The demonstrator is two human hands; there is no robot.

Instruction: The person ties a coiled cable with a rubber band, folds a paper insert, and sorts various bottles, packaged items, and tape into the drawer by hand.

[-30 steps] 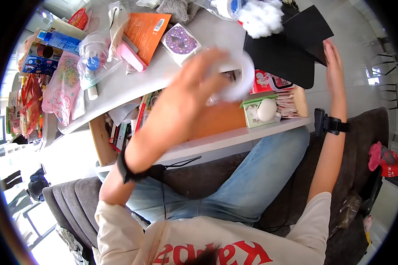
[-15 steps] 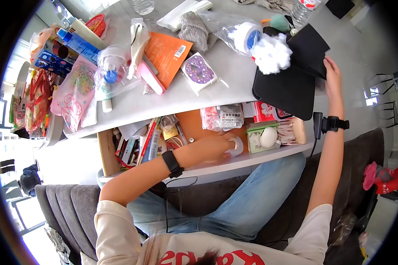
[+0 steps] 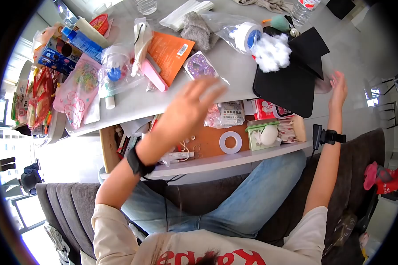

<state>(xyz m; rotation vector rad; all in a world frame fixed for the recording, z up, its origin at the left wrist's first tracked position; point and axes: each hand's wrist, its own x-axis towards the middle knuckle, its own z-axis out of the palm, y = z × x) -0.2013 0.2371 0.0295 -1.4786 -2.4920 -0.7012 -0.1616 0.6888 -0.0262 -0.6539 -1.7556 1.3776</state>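
My left hand (image 3: 192,104), its fingers spread and holding nothing, is raised over the front edge of the grey table (image 3: 132,104) and the open drawer (image 3: 234,163). A white tape roll (image 3: 231,151) lies flat on the drawer's orange-brown bottom, left of a green-edged box (image 3: 253,139) with a white round object (image 3: 269,134). Beyond the hand is a packet with a purple patterned disc (image 3: 200,66). My right hand (image 3: 338,88) is at the table's right end, fingers apart and empty, just right of a black folded board (image 3: 287,86).
White fluffy stuffing (image 3: 272,53) rests by the black board. An orange packet (image 3: 170,55), a pink-handled item (image 3: 154,75), a grey knitted piece (image 3: 197,33) and a blue bottle (image 3: 82,42) stand or lie on the table. White plastic packs (image 3: 231,114) are in the drawer.
My left hand has let go of the tape roll, now in the drawer, and risen up and left. My right hand has come off the black board's edge and moved slightly right and down.
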